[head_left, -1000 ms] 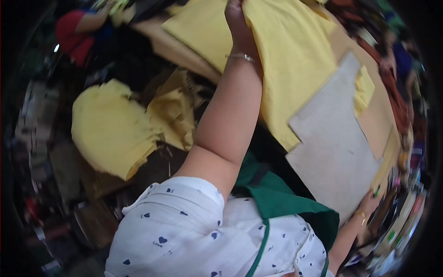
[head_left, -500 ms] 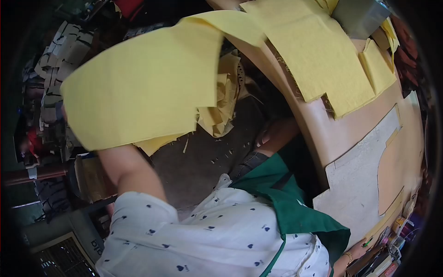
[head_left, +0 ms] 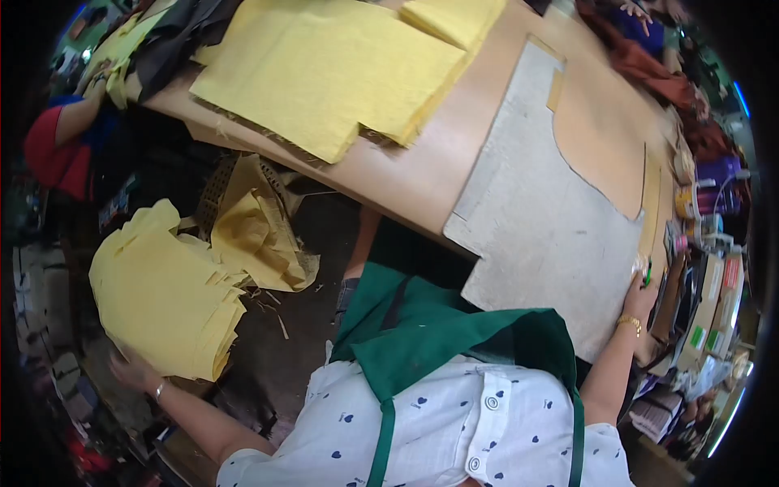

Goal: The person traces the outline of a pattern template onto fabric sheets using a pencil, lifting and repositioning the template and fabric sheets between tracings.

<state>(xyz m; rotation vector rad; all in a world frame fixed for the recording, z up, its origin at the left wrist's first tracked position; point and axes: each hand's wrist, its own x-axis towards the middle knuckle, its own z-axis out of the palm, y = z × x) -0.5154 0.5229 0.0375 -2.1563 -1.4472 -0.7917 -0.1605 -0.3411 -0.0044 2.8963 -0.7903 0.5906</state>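
At the left, a stack of yellow cut fabric pieces (head_left: pixel 166 292) lies below table height, its layered edges fanned out on the right. My left hand (head_left: pixel 136 375) is beside the near edge of the stack, fingers apart and slightly blurred. On the table's right side, my right hand (head_left: pixel 641 294) rests by the edge of a grey pattern board (head_left: pixel 544 211), with a slim green pen (head_left: pixel 647 274) in its fingers. The fingertips are small and partly unclear. Another yellow fabric stack (head_left: pixel 333 73) lies on the table, its cut edges frayed.
The tan table (head_left: pixel 438 174) curves across the front. Crumpled yellow fabric (head_left: pixel 256 227) hangs at a woven basket (head_left: pixel 213 191) below it. Another person's arm (head_left: pixel 77 122) reaches over the far left corner. Boxes and tubs (head_left: pixel 706 304) crowd the right edge.
The yellow pieces raised over my left arm are now down at the left, with my left hand beside them. My view has swung right, showing more of the board and my right hand.
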